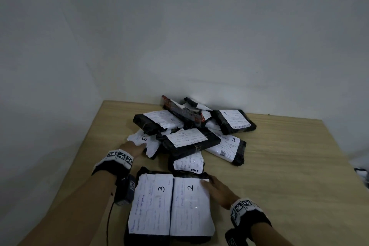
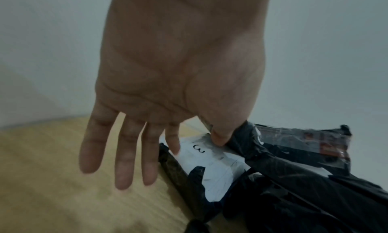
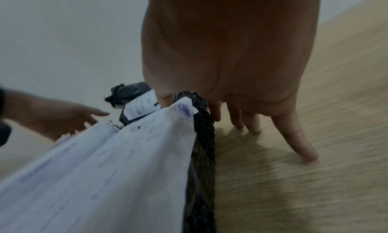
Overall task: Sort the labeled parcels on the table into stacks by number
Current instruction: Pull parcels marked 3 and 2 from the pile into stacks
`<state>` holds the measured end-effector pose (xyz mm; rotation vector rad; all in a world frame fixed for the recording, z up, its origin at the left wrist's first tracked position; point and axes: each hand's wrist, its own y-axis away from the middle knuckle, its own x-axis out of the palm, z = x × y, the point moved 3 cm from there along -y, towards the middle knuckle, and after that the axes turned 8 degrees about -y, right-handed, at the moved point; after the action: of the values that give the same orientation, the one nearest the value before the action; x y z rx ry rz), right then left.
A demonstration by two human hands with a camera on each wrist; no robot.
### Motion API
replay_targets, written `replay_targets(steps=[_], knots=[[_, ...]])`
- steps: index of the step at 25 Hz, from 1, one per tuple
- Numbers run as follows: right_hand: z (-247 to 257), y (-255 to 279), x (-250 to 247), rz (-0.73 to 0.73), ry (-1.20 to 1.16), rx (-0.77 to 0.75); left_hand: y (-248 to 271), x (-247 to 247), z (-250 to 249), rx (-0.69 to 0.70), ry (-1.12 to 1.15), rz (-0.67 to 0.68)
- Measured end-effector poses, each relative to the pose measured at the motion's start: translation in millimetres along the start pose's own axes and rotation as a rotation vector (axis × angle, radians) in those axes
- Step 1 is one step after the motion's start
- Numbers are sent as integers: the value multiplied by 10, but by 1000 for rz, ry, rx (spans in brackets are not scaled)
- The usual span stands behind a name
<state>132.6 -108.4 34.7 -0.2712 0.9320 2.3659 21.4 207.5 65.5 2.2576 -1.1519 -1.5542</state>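
Two black-wrapped parcels with white labels lie side by side at the table's front: parcel 3 (image 1: 151, 205) on the left and parcel 2 (image 1: 189, 205) (image 3: 105, 162) on the right. My right hand (image 1: 217, 189) (image 3: 189, 107) grips parcel 2's far right corner, thumb on the label, fingers down its side onto the wood. My left hand (image 1: 137, 147) (image 2: 196, 142) reaches with straight fingers to the pile. Its thumb and index tip touch the crumpled label of another parcel 3 (image 1: 146, 144) (image 2: 210, 163) at the pile's left edge.
The pile (image 1: 189, 138) of several parcels sits at the table's far middle against the wall, with two marked 1 (image 1: 225, 146) (image 1: 233, 121) and one marked 3 (image 1: 159, 120). Bare wooden table (image 1: 289, 166) spreads to the right. The table's left edge runs close to my left arm.
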Motion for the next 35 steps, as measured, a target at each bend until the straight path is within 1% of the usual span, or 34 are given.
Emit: replay_targets(steps=[1, 2, 4, 5, 7, 8, 10, 12, 14, 15, 17, 18, 19, 21, 23, 26, 27, 28, 30, 31, 33, 35], knots=[[-111, -1, 23, 18, 38, 15, 53, -36, 22, -21, 48, -28], [-204, -11, 34, 35, 68, 29, 34, 32, 48, -45, 114, -95], [-279, -5, 32, 52, 63, 82, 80, 59, 108, -112, 76, -167], [-275, 0, 25, 38, 62, 96, 66, 40, 128, -106, 57, -192], [-220, -5, -8, 21, 36, 77, 58, -115, 58, -9, -2, -243], [-203, -17, -20, 6, 17, 59, 21, -204, -5, 78, -23, -244], [-148, 5, -10, -32, -20, 43, 51, -325, -142, 191, -73, -192], [-171, 48, 80, -57, -56, 29, 70, -306, -139, 199, -99, -131], [-249, 104, 188, -56, -87, 34, 121, -214, 9, 118, -81, -82], [-294, 130, 224, -46, -84, 38, 167, -137, 86, 60, -47, -35], [-366, 164, 252, -32, -77, 49, 150, 23, 197, -11, 84, 19], [-374, 182, 244, -30, -82, 54, 122, 78, 215, -30, 130, 59], [-380, 190, 228, -32, -90, 70, 154, 88, 172, -69, 123, 115], [-393, 189, 191, -42, -106, 96, 161, 69, 112, -126, 112, 163], [-392, 178, 180, -56, -105, 108, 42, -18, 108, -140, 111, 137], [-389, 107, 210, -89, -98, 104, -400, -81, 248, -147, -18, 18], [-368, 85, 183, -105, -75, 105, -435, -121, 199, -121, -25, 10], [-317, 69, 134, -115, -46, 92, -328, -202, 86, -89, -34, 15], [-224, 18, -12, -153, 1, 72, -191, -338, -140, -63, 10, 46], [-186, -31, -102, -168, 49, 74, -248, -373, -204, -62, 63, 51], [-130, -138, -217, -197, 179, 135, -367, -452, -250, -45, 134, 50], [-112, -245, -294, -248, 255, 138, -440, -523, -214, -38, 174, 21]])
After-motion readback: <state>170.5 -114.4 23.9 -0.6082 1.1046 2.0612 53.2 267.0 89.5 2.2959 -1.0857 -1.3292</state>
